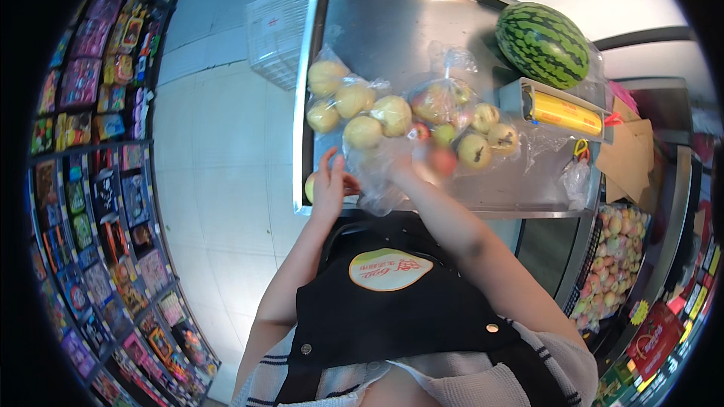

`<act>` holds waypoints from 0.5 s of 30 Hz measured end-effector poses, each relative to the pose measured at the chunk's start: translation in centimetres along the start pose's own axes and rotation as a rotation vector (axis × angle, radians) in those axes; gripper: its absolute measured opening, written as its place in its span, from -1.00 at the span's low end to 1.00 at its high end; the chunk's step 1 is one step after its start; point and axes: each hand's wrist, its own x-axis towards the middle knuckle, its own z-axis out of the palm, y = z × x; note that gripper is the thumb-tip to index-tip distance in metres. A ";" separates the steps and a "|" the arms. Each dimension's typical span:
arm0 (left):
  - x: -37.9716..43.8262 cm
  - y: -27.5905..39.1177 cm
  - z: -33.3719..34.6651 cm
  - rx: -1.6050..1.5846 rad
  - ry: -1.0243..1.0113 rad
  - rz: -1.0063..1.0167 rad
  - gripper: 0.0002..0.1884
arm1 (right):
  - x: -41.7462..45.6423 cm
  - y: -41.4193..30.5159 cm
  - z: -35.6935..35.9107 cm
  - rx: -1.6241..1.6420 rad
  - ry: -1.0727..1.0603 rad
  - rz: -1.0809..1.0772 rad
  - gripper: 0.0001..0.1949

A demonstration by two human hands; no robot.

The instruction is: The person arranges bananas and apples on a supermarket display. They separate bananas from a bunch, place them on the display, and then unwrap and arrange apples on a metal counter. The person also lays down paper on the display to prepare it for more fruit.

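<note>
My left hand point(334, 181), fingers apart and holding nothing visible, is at the steel counter's near left corner. Beside its wrist, a pale yellow-green fruit point(309, 187) shows in part. My right hand point(403, 165) is blurred against a crumpled clear plastic bag point(380, 183); its grip cannot be made out. A blurred red apple point(444, 159) lies just right of that hand. Beyond my hands are pale yellow round fruits point(363, 132) in clear plastic. A knotted clear bag point(435, 103) of reddish fruit stands beside them. Farther right, several yellowish fruits point(474, 151) also lie in clear plastic.
A striped watermelon point(543, 44) lies at the counter's point(390, 17) far right, behind a tray with a yellow roll point(567, 114). Scissors point(581, 150) lie nearby. A white plastic basket point(277, 39) stands left. Packed shelves point(96, 192) line the left; bulk fruit point(613, 260) is at right.
</note>
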 end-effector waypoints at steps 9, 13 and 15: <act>4.5 -6.5 -2.3 0.403 -0.097 0.149 -0.21 | -2.2 -0.1 -3.5 0.233 -0.148 0.092 -0.40; 3.4 -2.9 -0.3 0.953 -0.116 0.408 0.07 | -5.5 -1.4 -7.3 -0.005 0.409 -0.156 -0.35; 4.3 -2.4 0.3 0.908 -0.089 0.478 -0.01 | -6.1 -2.7 -11.0 0.057 0.472 -0.222 -0.35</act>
